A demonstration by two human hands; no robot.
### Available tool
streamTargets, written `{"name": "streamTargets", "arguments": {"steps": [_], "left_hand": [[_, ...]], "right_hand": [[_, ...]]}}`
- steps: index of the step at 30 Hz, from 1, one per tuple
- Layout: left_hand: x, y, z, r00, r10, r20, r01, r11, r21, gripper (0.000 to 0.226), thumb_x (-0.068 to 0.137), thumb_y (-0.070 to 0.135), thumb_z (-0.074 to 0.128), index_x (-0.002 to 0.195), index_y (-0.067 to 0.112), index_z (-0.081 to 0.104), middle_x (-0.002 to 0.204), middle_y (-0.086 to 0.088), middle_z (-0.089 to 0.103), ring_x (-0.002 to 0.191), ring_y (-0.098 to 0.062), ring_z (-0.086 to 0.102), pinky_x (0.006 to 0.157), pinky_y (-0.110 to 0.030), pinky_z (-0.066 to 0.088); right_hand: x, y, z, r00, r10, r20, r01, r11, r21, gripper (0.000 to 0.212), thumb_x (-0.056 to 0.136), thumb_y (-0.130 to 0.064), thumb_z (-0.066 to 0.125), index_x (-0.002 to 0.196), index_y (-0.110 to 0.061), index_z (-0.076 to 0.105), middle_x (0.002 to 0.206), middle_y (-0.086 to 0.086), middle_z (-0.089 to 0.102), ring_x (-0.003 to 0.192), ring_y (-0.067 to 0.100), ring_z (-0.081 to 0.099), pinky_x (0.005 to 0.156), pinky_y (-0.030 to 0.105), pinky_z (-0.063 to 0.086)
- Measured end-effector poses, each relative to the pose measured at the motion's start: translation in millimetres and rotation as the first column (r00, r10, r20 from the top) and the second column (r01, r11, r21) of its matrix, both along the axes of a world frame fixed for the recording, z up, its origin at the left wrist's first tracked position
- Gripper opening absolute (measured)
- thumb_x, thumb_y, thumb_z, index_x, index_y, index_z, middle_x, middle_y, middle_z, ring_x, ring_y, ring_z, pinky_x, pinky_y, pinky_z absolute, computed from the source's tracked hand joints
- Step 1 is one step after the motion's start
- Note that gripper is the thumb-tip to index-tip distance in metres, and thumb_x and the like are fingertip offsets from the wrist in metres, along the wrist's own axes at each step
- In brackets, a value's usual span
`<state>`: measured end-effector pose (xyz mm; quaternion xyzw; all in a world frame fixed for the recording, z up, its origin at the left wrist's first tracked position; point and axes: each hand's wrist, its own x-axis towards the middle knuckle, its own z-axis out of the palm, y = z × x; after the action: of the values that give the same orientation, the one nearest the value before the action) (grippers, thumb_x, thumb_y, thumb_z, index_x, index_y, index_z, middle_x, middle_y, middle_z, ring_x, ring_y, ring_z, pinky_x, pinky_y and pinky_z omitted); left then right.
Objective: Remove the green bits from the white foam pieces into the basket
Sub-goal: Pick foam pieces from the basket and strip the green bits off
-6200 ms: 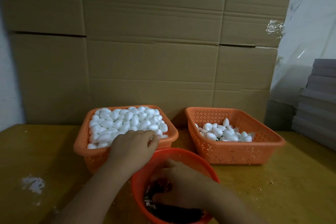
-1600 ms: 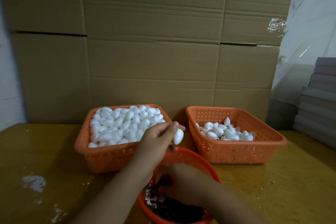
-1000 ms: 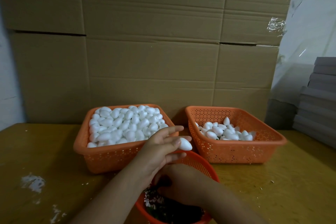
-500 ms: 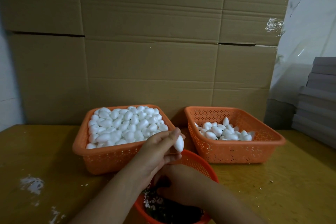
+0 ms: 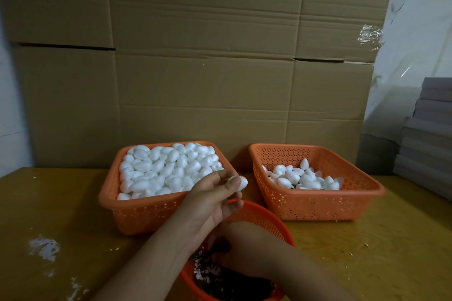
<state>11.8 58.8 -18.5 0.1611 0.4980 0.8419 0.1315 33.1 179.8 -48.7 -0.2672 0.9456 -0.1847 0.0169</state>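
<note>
My left hand is raised above the round orange basket and pinches a white foam piece between thumb and fingers. My right hand is down inside that round basket, over a dark pile of green bits; its fingers are mostly hidden. A square orange basket on the left is heaped with white foam pieces. Another square orange basket on the right holds a smaller heap of foam pieces.
A wall of cardboard boxes stands right behind the baskets. Grey stacked boards sit at the far right. White crumbs lie on the yellow wooden table at the left.
My left hand has turned the foam piece in its fingers and lifted slightly; the piece is now more covered by the thumb. My right hand has stayed inside the round basket.
</note>
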Motion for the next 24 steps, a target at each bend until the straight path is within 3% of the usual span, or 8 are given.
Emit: {"name": "streamTargets", "arguments": {"steps": [5,9,12,16,18,21,24], "left_hand": [[1.0,0.8,-3.0,0.999,0.036,-0.039,-0.036,0.999,0.001,0.023,0.070,0.011,0.074,0.090,0.007,0.062,0.103,-0.012,0.072,0.095,-0.024,0.072,0.071,-0.028,0.058],[2.2,4.5,-5.5,0.993,0.084,-0.084,-0.092,0.990,-0.103,0.022,0.097,0.011,0.054,0.107,0.013,0.073,0.106,-0.011,0.071,0.091,-0.027,0.073,0.072,-0.029,0.058],[2.9,6.7,-5.5,0.991,0.100,-0.091,-0.113,0.983,-0.147,0.033,0.103,0.013,0.045,0.099,0.017,0.077,0.100,-0.010,0.073,0.084,-0.028,0.073,0.068,-0.029,0.058],[-1.7,5.4,-8.9,0.994,0.067,-0.081,-0.077,0.989,-0.127,0.020,0.099,0.018,0.051,0.107,0.006,0.065,0.102,-0.010,0.075,0.090,-0.033,0.073,0.067,-0.027,0.058],[-1.9,5.0,-9.2,0.995,0.053,-0.090,-0.064,0.990,-0.125,0.033,0.091,0.028,0.058,0.113,0.004,0.057,0.104,-0.011,0.074,0.093,-0.033,0.073,0.067,-0.026,0.058],[-1.0,5.3,-6.5,0.989,0.110,-0.099,-0.125,0.980,-0.155,0.048,0.078,0.042,0.064,0.109,0.007,0.058,0.094,-0.012,0.076,0.077,-0.025,0.074,0.059,-0.024,0.056],[-1.6,3.4,-4.4,0.979,0.188,-0.075,-0.198,0.969,-0.148,0.046,0.069,0.053,0.066,0.095,0.015,0.067,0.074,-0.010,0.070,0.055,-0.014,0.062,0.050,-0.023,0.050]], "right_hand": [[-1.3,0.2,-3.0,1.000,0.001,-0.009,-0.001,1.000,-0.004,0.023,0.092,-0.024,0.058,0.113,-0.023,0.065,0.115,0.000,0.066,0.103,0.016,0.060,0.092,0.035,0.050],[-2.3,0.0,-3.9,1.000,-0.011,0.005,0.011,1.000,-0.008,0.022,0.092,-0.024,0.056,0.113,-0.023,0.065,0.117,0.001,0.065,0.104,0.017,0.060,0.093,0.036,0.050],[-2.1,0.3,-4.5,1.000,-0.014,0.008,0.014,1.000,-0.020,0.023,0.092,-0.023,0.056,0.114,-0.022,0.065,0.118,0.001,0.065,0.105,0.017,0.060,0.093,0.036,0.050],[-1.2,-0.2,-3.8,1.000,-0.014,0.004,0.014,1.000,-0.002,0.024,0.093,-0.024,0.056,0.116,-0.022,0.064,0.120,0.002,0.064,0.107,0.018,0.059,0.092,0.035,0.050],[-0.2,-0.6,-2.8,1.000,-0.018,0.002,0.018,1.000,0.006,0.024,0.093,-0.023,0.055,0.116,-0.022,0.064,0.120,0.003,0.064,0.107,0.019,0.059,0.092,0.036,0.050],[1.7,-0.7,0.4,1.000,-0.019,0.008,0.019,1.000,0.014,0.024,0.093,-0.023,0.057,0.115,-0.021,0.065,0.119,0.002,0.065,0.108,0.019,0.059,0.094,0.037,0.049],[3.5,-0.8,2.0,1.000,-0.014,-0.003,0.014,1.000,0.027,0.025,0.093,-0.025,0.058,0.116,-0.022,0.065,0.119,0.002,0.065,0.109,0.020,0.059,0.095,0.038,0.048]]}}
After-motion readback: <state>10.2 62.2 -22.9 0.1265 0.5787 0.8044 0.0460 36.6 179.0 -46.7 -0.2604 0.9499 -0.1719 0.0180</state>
